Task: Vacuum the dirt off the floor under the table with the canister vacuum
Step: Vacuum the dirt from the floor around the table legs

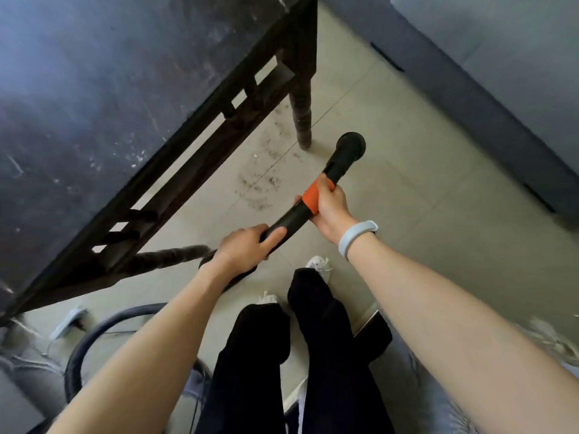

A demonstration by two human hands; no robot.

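1. The table (94, 89) filled the left side; one table leg (302, 120) stood at about 12 o'clock from the hands.
2. The dirt (260, 180) lay on the floor (407, 167) just under the table edge, at about 11 o'clock from the hands.
3. The left hand (244, 245) had its fingers curled round the black wand (291, 216) at the low end; the hose (94, 333) looped away at 7 o'clock.
4. The right hand (329, 205) gripped the orange band (310, 195) higher up; it was nearer the tip.
5. The wand ran from 7 to 1 o'clock; its nozzle (351, 147) sat right of the leg, so the dirt lay left of it, at about 9 o'clock; I think the tip had to swing left.
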